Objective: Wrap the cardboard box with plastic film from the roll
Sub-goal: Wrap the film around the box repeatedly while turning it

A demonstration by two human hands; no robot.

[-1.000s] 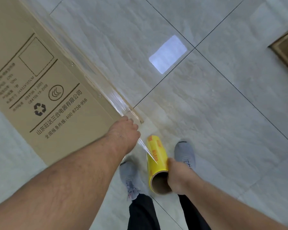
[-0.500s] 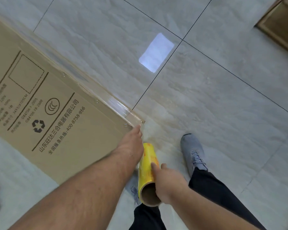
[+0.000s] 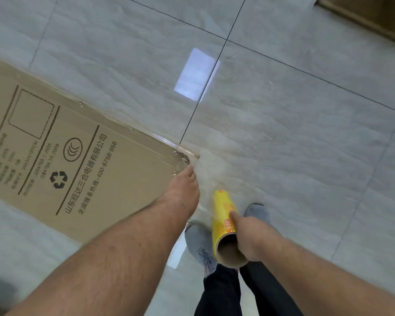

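A big brown cardboard box (image 3: 78, 160) with black print stands on the tiled floor at the left. Clear plastic film (image 3: 185, 160) clings to its near corner and runs down toward the roll. My left hand (image 3: 183, 190) lies with straight fingers against that corner, pressing the film onto the box. My right hand (image 3: 251, 238) grips a yellow film roll (image 3: 222, 210) with a cardboard core, held just right of the left hand, the open end of the core facing me.
Glossy grey floor tiles (image 3: 283, 133) spread to the right and behind the box. My two grey shoes (image 3: 201, 242) stand below the roll. A brown wooden edge (image 3: 374, 17) shows at the top right corner.
My left hand went from curled at the box edge to flat against the corner. The roll came close to the box, then drew slightly right again. My view shifted.
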